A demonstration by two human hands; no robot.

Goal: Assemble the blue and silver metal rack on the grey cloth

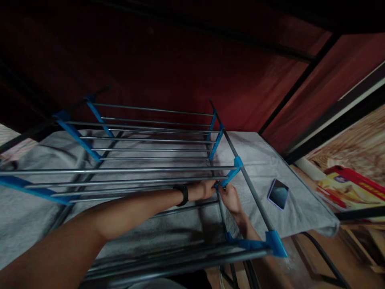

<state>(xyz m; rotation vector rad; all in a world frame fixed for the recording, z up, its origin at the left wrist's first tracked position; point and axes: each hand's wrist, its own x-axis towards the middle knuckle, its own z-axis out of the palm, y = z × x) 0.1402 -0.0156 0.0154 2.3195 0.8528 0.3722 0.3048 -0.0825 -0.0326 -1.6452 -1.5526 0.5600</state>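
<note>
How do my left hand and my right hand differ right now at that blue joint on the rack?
The left hand comes in from the left over the rails on a long outstretched arm; the right hand rises from below, between the bars. The left wrist wears a black band; the right wrist is bare. Both meet at the same blue connector of the metal rack, fingers closed around it.

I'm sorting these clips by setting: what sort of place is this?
Probably a dim room in a home, perhaps a bedroom. A grey blanket covers a bed-like surface, a phone lies on it, and both hands, left and right, work on a metal rack with blue joints.
</note>
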